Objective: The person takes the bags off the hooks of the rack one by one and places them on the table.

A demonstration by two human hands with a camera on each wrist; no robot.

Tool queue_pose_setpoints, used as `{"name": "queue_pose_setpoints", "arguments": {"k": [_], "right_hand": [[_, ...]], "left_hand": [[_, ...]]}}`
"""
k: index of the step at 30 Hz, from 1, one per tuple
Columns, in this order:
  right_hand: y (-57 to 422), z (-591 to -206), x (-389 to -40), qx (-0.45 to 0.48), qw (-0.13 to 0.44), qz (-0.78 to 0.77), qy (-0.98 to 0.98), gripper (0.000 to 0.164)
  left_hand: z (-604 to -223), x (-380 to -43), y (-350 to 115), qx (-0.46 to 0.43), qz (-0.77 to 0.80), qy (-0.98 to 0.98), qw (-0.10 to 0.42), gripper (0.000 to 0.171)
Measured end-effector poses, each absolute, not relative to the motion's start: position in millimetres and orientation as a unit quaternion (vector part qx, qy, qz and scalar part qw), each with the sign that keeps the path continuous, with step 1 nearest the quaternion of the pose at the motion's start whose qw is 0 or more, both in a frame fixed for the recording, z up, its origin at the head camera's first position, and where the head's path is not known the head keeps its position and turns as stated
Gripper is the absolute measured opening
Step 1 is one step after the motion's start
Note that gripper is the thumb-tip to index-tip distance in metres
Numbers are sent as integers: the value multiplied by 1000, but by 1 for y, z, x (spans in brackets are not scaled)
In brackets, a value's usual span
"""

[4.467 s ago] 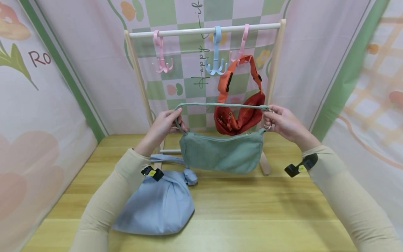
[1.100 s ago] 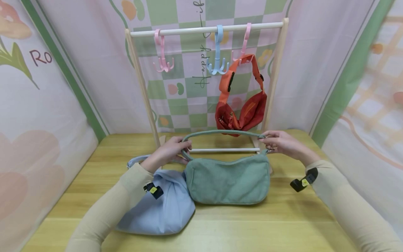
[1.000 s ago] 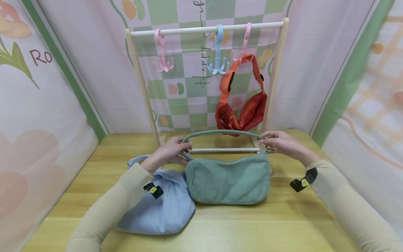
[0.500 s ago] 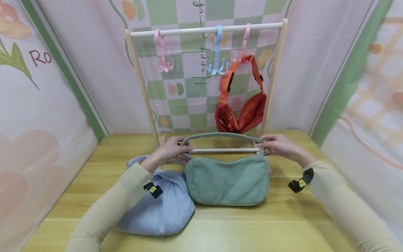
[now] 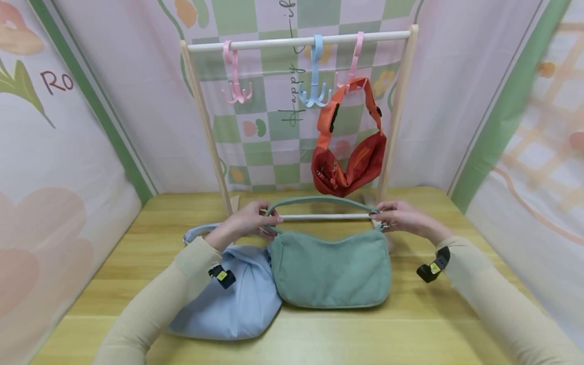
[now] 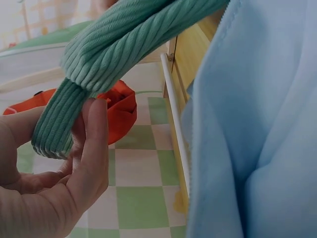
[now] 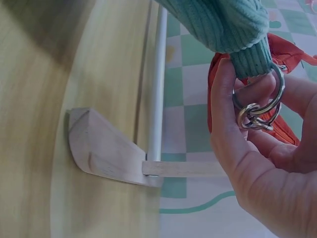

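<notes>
A green corduroy shoulder bag [image 5: 333,271] stands upright on the wooden table, its strap [image 5: 319,199] arching above it. With curled fingers, my left hand [image 5: 250,219] holds the strap's left end; the left wrist view shows the ribbed loop [image 6: 57,121] between thumb and fingers. On the other side my right hand [image 5: 403,219] grips the strap's right end, where metal rings [image 7: 260,111] show among the fingers. A light blue bag [image 5: 232,299] lies under my left forearm, against the green bag's left side.
Behind stands a wooden rack with a white top rail [image 5: 274,43]. From it hang a pink hook [image 5: 236,76], a blue hook [image 5: 315,76] and another pink hook [image 5: 354,63], which carries a red waist bag [image 5: 349,162]. Patterned curtains surround the table [image 5: 347,334].
Both hands have come down and toward me with the green bag, from in front of the rack to the table. Lately the strap sinks a little further and the hands draw slightly closer together.
</notes>
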State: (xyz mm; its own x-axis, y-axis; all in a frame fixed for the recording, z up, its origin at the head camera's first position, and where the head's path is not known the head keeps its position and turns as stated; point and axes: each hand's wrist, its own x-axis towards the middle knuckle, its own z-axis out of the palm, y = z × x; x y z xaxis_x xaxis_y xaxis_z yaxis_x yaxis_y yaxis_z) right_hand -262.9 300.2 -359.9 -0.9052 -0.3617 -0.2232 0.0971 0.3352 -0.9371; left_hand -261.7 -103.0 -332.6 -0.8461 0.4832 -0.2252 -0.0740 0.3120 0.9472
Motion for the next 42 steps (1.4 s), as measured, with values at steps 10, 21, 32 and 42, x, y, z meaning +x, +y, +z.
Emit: {"name": "queue_pose_setpoints", "arguments": {"k": [10,21,32,42], "right_hand": [[298,-363,-258,-78,212,-555,800,19],[299,-373,-255,-78,240,-522,815,28],[294,-379,-254,-75,260,-503,821,26],[288,-386,-255,-62,278,-510,812,21]], "left_hand": [[-340,-263,-105,141,570,770,250,19],[-344,-262,-107,149,558,781,237,19],[-345,-261,-109,140,539,799,228,21],[-347,-264,-113,150,505,815,243,33]]}}
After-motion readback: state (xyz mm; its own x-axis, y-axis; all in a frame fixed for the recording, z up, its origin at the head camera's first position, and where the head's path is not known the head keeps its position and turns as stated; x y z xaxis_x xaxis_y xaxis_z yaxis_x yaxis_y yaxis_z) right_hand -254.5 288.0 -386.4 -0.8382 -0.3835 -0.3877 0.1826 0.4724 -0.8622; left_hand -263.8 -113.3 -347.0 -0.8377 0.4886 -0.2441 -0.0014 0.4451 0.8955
